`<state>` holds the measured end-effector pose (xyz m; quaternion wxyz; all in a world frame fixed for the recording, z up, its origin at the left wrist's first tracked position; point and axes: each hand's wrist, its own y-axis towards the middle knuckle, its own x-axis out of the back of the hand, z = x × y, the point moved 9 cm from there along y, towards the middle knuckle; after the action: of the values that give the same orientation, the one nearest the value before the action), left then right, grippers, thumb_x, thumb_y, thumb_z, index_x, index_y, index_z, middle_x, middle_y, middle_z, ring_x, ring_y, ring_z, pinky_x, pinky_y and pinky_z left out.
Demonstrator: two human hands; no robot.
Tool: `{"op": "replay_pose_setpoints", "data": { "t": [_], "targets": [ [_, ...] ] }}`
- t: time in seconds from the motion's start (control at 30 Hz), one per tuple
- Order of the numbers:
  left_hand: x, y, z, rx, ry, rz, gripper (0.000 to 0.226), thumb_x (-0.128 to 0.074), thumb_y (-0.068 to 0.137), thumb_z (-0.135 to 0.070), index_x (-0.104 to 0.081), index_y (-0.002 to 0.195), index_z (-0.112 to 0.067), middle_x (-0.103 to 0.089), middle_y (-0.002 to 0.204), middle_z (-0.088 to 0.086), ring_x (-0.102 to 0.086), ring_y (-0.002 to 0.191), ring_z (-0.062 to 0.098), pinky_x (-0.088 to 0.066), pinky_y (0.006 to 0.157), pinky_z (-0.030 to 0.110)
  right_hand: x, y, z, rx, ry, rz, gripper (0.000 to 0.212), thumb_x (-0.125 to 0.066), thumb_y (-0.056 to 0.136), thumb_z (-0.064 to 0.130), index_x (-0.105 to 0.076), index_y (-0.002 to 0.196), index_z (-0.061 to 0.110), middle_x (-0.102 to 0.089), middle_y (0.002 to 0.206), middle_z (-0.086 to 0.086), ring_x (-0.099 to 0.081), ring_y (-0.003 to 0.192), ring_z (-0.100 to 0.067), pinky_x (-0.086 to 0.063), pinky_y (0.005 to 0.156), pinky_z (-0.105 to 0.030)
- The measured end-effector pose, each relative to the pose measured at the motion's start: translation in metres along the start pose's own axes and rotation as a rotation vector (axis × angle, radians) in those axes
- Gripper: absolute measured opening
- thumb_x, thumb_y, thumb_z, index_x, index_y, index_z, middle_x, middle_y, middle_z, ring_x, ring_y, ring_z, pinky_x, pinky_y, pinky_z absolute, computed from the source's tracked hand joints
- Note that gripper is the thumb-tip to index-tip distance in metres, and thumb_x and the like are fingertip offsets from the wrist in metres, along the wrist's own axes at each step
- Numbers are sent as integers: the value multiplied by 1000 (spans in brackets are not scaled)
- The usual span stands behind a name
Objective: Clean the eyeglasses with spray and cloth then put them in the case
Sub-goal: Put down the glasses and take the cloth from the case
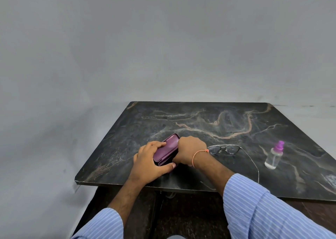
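A purple eyeglass case [168, 148] lies on the dark marble table [209, 122], near its front left. My left hand [151, 161] grips the case from the left, fingers over its lid and thumb under the near end. My right hand [190, 150] holds the case's right side with curled fingers, which hide that edge. Thin metal-framed eyeglasses [224, 149] lie on the table just right of my right wrist, one temple arm stretching toward the front edge. A clear spray bottle [274, 156] with a purple nozzle stands upright at the right. No cloth is visible.
The table's front edge runs just below my hands, with a dark wooden base beneath. A grey wall fills the background. Bare marble surface extends behind the case and eyeglasses.
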<state>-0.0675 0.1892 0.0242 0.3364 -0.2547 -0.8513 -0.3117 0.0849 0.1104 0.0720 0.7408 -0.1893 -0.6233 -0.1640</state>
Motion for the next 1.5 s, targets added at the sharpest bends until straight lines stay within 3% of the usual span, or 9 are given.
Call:
{"op": "replay_pose_setpoints", "data": {
  "t": [0.1,0.2,0.47,0.67,0.83,0.9,1.07,1.4,1.5],
  "targets": [
    [0,0,1,6,-5,-1,82,-80,64,-88,-45,136,-72,-53,142,-37,-49,130,1,-36,110,40,1,-3,1,-8,66,2,19,-73,78,36,-61,79,21,-77,86,-6,-79,84,-31,-65,80,-38],
    [-2,0,3,21,-4,5,86,-80,65,-87,-50,142,-62,-53,141,-36,-49,130,2,-37,110,40,2,-9,-5,-22,131,4,17,-69,78,32,-62,74,16,-66,69,-3,-79,85,-30,-66,81,-38],
    [-3,2,4,35,32,39,67,-74,70,-88,-45,129,-75,-51,138,-38,-50,126,1,-43,109,44,33,-35,-42,-34,449,-174,17,-76,82,45,-82,82,29,-79,75,6,-74,68,-15,-65,76,-36],
    [1,1,-2,67,21,27,73,-59,77,-91,-66,137,-52,-49,144,-32,-52,136,10,-43,115,52,71,-72,-79,-8,495,-288,17,-75,79,49,-72,68,36,-71,67,16,-67,68,-3,-52,64,-27],
    [32,-13,-41,-15,-52,-190,46,-63,90,-70,-78,122,-42,-68,134,-24,-66,127,11,-49,113,58,89,-110,-105,15,457,-337,16,-71,81,53,-73,78,37,-73,72,18,-68,72,-1,-57,64,-28],
    [36,-18,-70,-81,-139,-233,25,-71,99,-54,-82,115,-39,-75,121,-27,-71,118,1,-58,105,45,93,-124,-113,18,425,-369,17,-69,81,55,-73,80,38,-72,74,19,-67,72,2,-54,64,-27],
    [-4,-22,-157,-61,-392,102,18,-70,101,-57,-84,102,-45,-84,102,-27,-78,101,-5,-56,85,11,97,-154,-129,70,397,-416,22,-67,82,58,-74,84,37,-70,86,19,-63,83,0,-54,70,-29],
    [-37,-32,-215,-46,-681,226,15,-80,103,-20,-91,104,-31,-89,97,-4,-84,91,8,-62,81,19,90,-186,-158,120,743,-433,18,-71,78,49,-69,88,35,-79,91,20,-75,91,3,-62,86,-33],
    [-43,-38,-217,11,-736,223,10,-85,99,-26,-91,105,-32,-84,80,-6,-71,65,1,-54,65,14,82,-188,-163,165,838,-420,24,-76,83,36,-68,105,39,-79,104,28,-73,104,9,-59,89,-23]
  ]
}}
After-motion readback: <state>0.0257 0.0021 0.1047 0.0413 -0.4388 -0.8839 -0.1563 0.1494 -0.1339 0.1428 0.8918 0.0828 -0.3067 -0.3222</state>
